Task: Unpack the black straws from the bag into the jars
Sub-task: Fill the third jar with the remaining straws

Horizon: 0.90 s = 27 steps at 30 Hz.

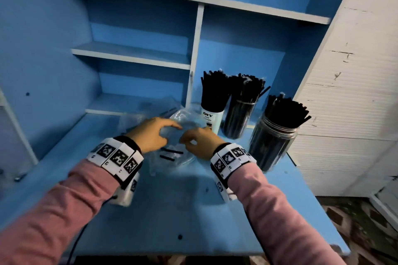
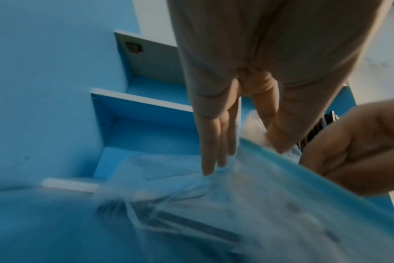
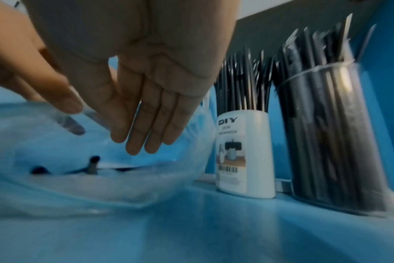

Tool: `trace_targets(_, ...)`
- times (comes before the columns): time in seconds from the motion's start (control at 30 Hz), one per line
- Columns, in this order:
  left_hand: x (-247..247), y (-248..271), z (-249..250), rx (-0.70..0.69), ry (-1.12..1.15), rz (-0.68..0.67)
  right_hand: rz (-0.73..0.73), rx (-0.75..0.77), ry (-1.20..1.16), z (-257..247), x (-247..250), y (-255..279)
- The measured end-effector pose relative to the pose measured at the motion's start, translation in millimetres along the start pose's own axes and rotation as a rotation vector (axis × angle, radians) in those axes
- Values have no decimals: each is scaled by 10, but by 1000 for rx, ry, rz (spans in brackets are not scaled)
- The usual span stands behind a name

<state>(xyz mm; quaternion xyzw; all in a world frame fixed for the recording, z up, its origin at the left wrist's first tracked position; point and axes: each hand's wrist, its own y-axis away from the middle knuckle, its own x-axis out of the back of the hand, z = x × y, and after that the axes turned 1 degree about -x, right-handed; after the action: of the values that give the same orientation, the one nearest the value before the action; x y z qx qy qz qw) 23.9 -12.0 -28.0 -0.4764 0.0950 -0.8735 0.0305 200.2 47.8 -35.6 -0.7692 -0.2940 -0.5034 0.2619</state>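
Observation:
A clear plastic bag (image 1: 182, 158) lies crumpled on the blue desk (image 1: 172, 200), with a few black straws (image 1: 171, 154) inside it. My left hand (image 1: 172, 133) reaches over the bag with straight fingers (image 2: 210, 151) whose tips touch the film (image 2: 270, 204). My right hand (image 1: 185, 139) pinches the bag's edge between thumb and fingers (image 3: 133, 124). Straw ends (image 3: 92, 163) show through the plastic below that hand. To the right stand a white DIY jar (image 1: 212, 117), a clear jar (image 1: 238, 120) and a nearer clear jar (image 1: 272, 144), all packed with black straws.
Blue shelves (image 1: 131, 56) rise behind the desk, with a white divider (image 1: 195, 54) just left of the jars. More crumpled clear plastic (image 1: 133, 118) lies at the back. A white panelled wall (image 1: 349, 92) stands close on the right, past the desk's edge.

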Motion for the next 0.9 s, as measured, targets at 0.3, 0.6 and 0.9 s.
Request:
trace_targets(0.3,222,35,-290,48,226,169,-135,-86,273,-163,-36,-229)
trace_targets(0.6,299,-96,-420,16,137,288,33,32,159,-244,15,-249)
trace_targets(0.9,351,-74,-468,67,301,423,594,116,20,2,-56,-214)
